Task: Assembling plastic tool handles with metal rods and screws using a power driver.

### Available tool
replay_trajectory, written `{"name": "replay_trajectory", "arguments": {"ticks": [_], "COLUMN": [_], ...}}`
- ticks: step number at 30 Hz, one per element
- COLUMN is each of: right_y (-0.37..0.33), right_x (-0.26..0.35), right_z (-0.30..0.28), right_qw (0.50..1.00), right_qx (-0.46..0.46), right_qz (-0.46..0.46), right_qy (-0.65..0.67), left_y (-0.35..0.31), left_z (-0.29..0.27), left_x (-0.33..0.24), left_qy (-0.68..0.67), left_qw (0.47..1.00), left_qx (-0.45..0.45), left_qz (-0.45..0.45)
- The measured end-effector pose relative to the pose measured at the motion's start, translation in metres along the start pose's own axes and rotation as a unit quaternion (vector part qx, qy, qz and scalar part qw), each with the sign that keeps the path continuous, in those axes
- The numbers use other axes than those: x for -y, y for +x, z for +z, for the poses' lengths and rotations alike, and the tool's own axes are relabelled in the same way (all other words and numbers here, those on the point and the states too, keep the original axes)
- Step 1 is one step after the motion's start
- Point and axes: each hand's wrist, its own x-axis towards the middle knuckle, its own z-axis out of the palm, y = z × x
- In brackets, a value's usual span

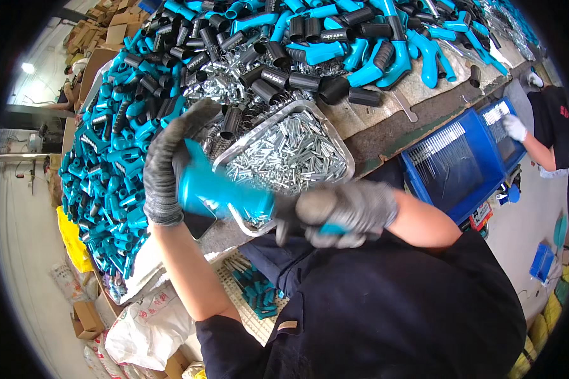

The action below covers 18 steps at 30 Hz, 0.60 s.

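A teal plastic handle [218, 189] with a dark section stretches between my two gloved hands, smeared by motion. My left hand [169, 164], in a grey glove, is at its wide left end, with the palm and lower fingers against it and the upper fingers reaching up beyond it. Around the dark right end, the fingers of my right hand [354, 211] are closed, also gloved and blurred; a bit of teal shows beneath them. Just behind the handle, a metal tray [344, 151] holds many small silvery pins [291, 148].
Teal handle parts [110, 170] and black sleeves [278, 77] are heaped across the table, with loose springs [218, 82] among them. Blue bins [446, 161] stand to the right, where a co-worker's gloved hand [515, 127] reaches in. Below the table edge, a cream crate [250, 322] contains more teal parts.
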Motion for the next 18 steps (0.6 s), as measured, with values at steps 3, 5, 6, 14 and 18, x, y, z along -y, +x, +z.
{"name": "replay_trajectory", "arguments": {"ticks": [3, 5, 6, 14, 18], "right_y": [0.027, 0.015, 0.005, -0.001, 0.02], "right_x": [-0.032, -0.017, -0.001, 0.005, -0.028], "right_z": [-0.011, -0.03, -0.028, -0.028, 0.011], "right_qw": [0.993, 0.987, 0.987, 0.982, 0.998], "right_qx": [-0.037, -0.161, -0.143, -0.173, -0.016], "right_qz": [0.104, 0.009, -0.05, -0.07, 0.055], "right_qy": [-0.042, 0.01, 0.044, -0.019, 0.008], "left_y": [-0.005, -0.003, 0.002, 0.007, 0.007], "left_z": [0.015, 0.008, 0.004, -0.002, 0.015], "left_x": [-0.017, -0.007, 0.0, 0.003, 0.006], "left_qy": [-0.041, -0.148, -0.074, -0.037, -0.134], "left_qw": [0.991, 0.986, 0.996, 0.996, 0.986], "left_qx": [0.114, 0.069, 0.033, 0.077, 0.097], "left_qz": [0.054, 0.016, 0.022, -0.002, -0.025]}}
